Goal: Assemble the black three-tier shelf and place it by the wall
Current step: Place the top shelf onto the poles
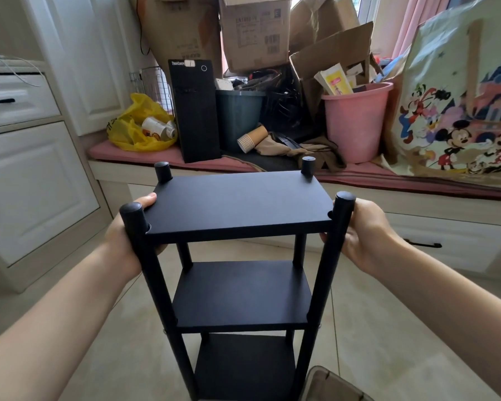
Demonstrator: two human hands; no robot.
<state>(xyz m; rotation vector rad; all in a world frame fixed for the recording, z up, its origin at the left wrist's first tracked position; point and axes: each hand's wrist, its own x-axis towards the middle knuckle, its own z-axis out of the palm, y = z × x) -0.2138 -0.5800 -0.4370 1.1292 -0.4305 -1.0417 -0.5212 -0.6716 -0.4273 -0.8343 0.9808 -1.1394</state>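
While both hands hold it by the top tier, the black three-tier shelf (237, 206) stands upright at the centre of the view, over the tiled floor (388, 328); its feet fall below the frame, so contact with the floor cannot be told. Three boards are stacked between four round posts, whose capped ends rise above the top board's corners.

Left hand (117, 238): grips the left short edge of the top board, thumb lying flat on its upper face, fingers curled beneath, just behind the near-left post. Right hand (362, 233): closed round the right short edge beside the near-right post, fingertips showing under the board; the thumb is hidden behind the post.

Open room: bare tile lies to the left and right of the shelf and between it and the window bench (417, 180); a soft brown container (327, 383) sits at the lower right, close to the bottom tier.

Edges: the bench front runs across the view beyond the far posts (well apart from them); a white cabinet (35, 180) bounds the left side.

On the bench, left to right: a yellow plastic bag (128, 134), a black computer tower (195, 111), a dark bin (239, 117), stacked paper cups (252, 138) lying on their side, a pink bucket (356, 123), and a cartoon-print bag (460, 105); cardboard boxes (255, 30) pile up behind.
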